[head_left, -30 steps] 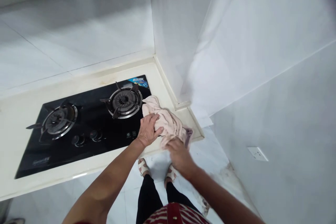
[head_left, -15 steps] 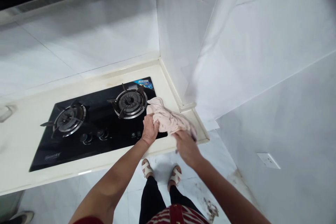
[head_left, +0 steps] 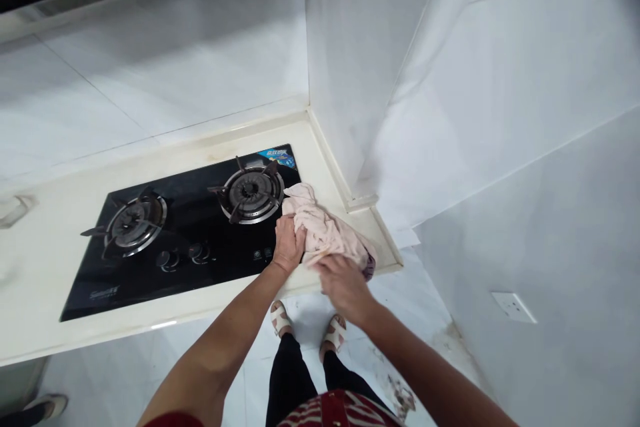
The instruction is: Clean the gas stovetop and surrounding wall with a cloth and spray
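Observation:
A crumpled pale pink cloth (head_left: pixel 330 230) lies over the right end of the black gas hob (head_left: pixel 215 247) and onto the cream counter beside it. My left hand (head_left: pixel 289 243) is closed on the cloth's left side, just below the right burner (head_left: pixel 251 192). At the cloth's near edge my right hand (head_left: pixel 345 283) is closed, its fingers gripping the fabric. A dark patterned bit of the cloth hangs out to the right of that hand. Part of the hob's right end is hidden under the cloth.
The left burner (head_left: pixel 135 223) and two control knobs (head_left: pixel 199 252) are on the hob. A raised rim edges the counter (head_left: pixel 165 320) along the walls. A wall socket (head_left: pixel 514 307) is at right. Another person's foot (head_left: pixel 53 407) shows at lower left.
My right hand has shifted slightly left and down along the cloth's near edge. The cloth's right part now lies more spread out. My left hand stays on its side of the cloth.

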`<state>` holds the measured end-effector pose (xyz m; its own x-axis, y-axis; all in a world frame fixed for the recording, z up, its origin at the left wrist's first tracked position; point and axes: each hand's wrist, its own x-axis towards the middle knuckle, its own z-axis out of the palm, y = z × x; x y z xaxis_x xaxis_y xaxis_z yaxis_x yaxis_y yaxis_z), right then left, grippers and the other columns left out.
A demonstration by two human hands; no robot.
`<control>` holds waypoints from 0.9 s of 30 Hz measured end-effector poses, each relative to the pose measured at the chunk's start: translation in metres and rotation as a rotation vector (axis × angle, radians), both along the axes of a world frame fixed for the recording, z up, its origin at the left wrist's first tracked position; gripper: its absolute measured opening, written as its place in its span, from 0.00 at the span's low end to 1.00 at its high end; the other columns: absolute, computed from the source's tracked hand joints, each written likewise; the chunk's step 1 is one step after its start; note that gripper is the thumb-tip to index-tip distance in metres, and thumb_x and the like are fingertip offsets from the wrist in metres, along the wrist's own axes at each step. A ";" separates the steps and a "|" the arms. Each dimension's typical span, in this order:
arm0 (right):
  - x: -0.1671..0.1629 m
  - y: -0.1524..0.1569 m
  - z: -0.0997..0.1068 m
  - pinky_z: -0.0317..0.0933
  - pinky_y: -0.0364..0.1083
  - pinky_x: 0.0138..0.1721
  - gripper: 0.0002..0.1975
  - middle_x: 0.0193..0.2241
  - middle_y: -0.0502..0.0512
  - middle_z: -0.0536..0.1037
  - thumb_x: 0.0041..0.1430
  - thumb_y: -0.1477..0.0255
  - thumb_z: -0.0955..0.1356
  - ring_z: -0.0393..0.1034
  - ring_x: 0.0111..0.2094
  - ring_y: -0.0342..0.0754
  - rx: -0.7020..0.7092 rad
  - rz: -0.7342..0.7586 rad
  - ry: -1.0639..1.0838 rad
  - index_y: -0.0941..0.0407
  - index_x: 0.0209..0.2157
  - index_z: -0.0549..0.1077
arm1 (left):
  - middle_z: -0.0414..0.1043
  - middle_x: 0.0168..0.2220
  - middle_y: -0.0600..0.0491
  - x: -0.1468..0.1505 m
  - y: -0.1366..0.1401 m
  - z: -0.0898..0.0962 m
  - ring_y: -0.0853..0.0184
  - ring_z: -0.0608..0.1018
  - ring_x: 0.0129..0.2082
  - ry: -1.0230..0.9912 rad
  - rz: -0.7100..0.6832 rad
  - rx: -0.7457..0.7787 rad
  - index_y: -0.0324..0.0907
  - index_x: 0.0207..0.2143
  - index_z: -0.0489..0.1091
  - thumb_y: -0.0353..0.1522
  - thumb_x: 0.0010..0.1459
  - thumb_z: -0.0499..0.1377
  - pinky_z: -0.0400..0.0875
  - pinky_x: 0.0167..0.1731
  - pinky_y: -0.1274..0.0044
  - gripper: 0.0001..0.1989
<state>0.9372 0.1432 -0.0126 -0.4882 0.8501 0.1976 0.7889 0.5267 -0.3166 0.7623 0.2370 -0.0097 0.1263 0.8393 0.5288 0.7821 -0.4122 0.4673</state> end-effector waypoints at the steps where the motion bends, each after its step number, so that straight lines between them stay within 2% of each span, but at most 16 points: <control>1: 0.020 0.007 0.001 0.52 0.53 0.54 0.17 0.51 0.56 0.72 0.63 0.75 0.64 0.60 0.53 0.55 0.011 -0.081 -0.017 0.50 0.52 0.74 | 0.67 0.44 0.44 0.000 0.000 0.000 0.58 0.68 0.46 -0.005 -0.005 0.001 0.40 0.47 0.65 0.40 0.68 0.46 0.65 0.49 0.63 0.15; 4: 0.068 0.024 -0.005 0.51 0.55 0.55 0.12 0.51 0.59 0.70 0.65 0.73 0.63 0.58 0.54 0.58 0.107 -0.278 -0.023 0.53 0.47 0.74 | 0.68 0.45 0.43 0.000 0.002 0.000 0.57 0.68 0.46 -0.064 -0.016 -0.020 0.40 0.47 0.66 0.41 0.67 0.48 0.65 0.50 0.62 0.16; 6: 0.077 0.030 -0.011 0.52 0.55 0.53 0.09 0.47 0.60 0.71 0.65 0.72 0.63 0.59 0.52 0.58 0.143 -0.313 0.006 0.56 0.42 0.74 | 0.68 0.44 0.43 0.001 0.003 0.001 0.57 0.68 0.47 -0.167 -0.013 -0.052 0.41 0.45 0.67 0.42 0.66 0.49 0.64 0.51 0.62 0.16; 8: 0.068 0.027 -0.019 0.55 0.54 0.49 0.08 0.39 0.61 0.72 0.64 0.72 0.62 0.62 0.45 0.56 0.111 -0.291 0.071 0.57 0.34 0.72 | 0.69 0.43 0.45 0.000 0.003 0.003 0.58 0.69 0.47 -0.276 0.011 -0.071 0.42 0.43 0.68 0.43 0.64 0.51 0.64 0.52 0.63 0.15; 10: 0.047 0.016 -0.025 0.56 0.52 0.43 0.09 0.32 0.58 0.70 0.64 0.72 0.61 0.62 0.38 0.53 0.021 -0.224 0.209 0.56 0.30 0.68 | 0.69 0.42 0.45 0.000 0.002 0.004 0.59 0.70 0.46 -0.357 0.054 -0.074 0.42 0.41 0.68 0.44 0.64 0.51 0.65 0.51 0.65 0.16; 13: 0.015 -0.007 -0.024 0.56 0.47 0.36 0.10 0.26 0.51 0.67 0.67 0.68 0.59 0.60 0.30 0.47 -0.170 -0.095 0.548 0.55 0.31 0.64 | 0.70 0.38 0.48 -0.002 0.002 0.006 0.62 0.72 0.40 -0.482 0.133 -0.086 0.42 0.39 0.67 0.46 0.64 0.50 0.67 0.45 0.68 0.17; 15: 0.003 -0.015 -0.010 0.55 0.45 0.31 0.12 0.24 0.47 0.64 0.68 0.64 0.58 0.58 0.26 0.44 -0.305 -0.066 0.794 0.54 0.32 0.62 | 0.70 0.35 0.50 -0.002 0.005 0.009 0.64 0.72 0.36 -0.580 0.188 -0.098 0.42 0.38 0.66 0.47 0.64 0.50 0.68 0.41 0.70 0.18; 17: 0.003 -0.012 0.016 0.55 0.43 0.29 0.15 0.23 0.46 0.62 0.68 0.59 0.58 0.56 0.25 0.43 -0.376 -0.105 1.009 0.53 0.32 0.62 | 0.70 0.34 0.52 -0.002 0.013 0.016 0.65 0.72 0.35 -0.679 0.244 -0.100 0.42 0.37 0.66 0.49 0.63 0.50 0.67 0.40 0.72 0.19; 19: 0.016 -0.001 0.046 0.55 0.42 0.29 0.15 0.25 0.46 0.62 0.67 0.56 0.60 0.57 0.26 0.43 -0.359 -0.188 1.187 0.53 0.33 0.64 | 0.70 0.34 0.53 0.000 0.023 0.028 0.66 0.72 0.35 -0.762 0.291 -0.095 0.43 0.38 0.66 0.50 0.63 0.49 0.67 0.40 0.73 0.21; 21: 0.040 0.016 0.068 0.55 0.42 0.29 0.15 0.26 0.45 0.62 0.64 0.56 0.63 0.57 0.26 0.42 -0.313 -0.285 1.321 0.53 0.38 0.66 | 0.70 0.35 0.53 0.003 0.031 0.041 0.67 0.72 0.35 -0.822 0.313 -0.085 0.43 0.38 0.65 0.51 0.62 0.49 0.68 0.40 0.74 0.21; 22: 0.054 0.024 0.073 0.55 0.41 0.28 0.15 0.25 0.44 0.61 0.63 0.56 0.64 0.56 0.25 0.42 -0.300 -0.336 1.351 0.53 0.42 0.66 | 0.70 0.35 0.54 0.006 0.034 0.048 0.67 0.72 0.35 -0.834 0.303 -0.083 0.43 0.39 0.65 0.51 0.62 0.49 0.68 0.39 0.74 0.21; 24: 0.084 0.040 0.068 0.54 0.41 0.28 0.16 0.25 0.43 0.60 0.62 0.60 0.65 0.55 0.25 0.42 -0.275 -0.451 1.273 0.52 0.47 0.66 | 0.70 0.34 0.54 0.014 0.033 0.057 0.67 0.72 0.34 -0.777 0.227 -0.115 0.43 0.39 0.66 0.51 0.62 0.50 0.68 0.38 0.75 0.21; 27: 0.116 0.058 0.038 0.56 0.43 0.35 0.10 0.30 0.49 0.65 0.61 0.68 0.64 0.61 0.32 0.45 -0.221 -0.601 0.772 0.53 0.43 0.73 | 0.69 0.30 0.55 0.030 0.025 0.054 0.66 0.72 0.31 -0.404 0.015 -0.258 0.43 0.36 0.67 0.47 0.61 0.54 0.69 0.35 0.73 0.17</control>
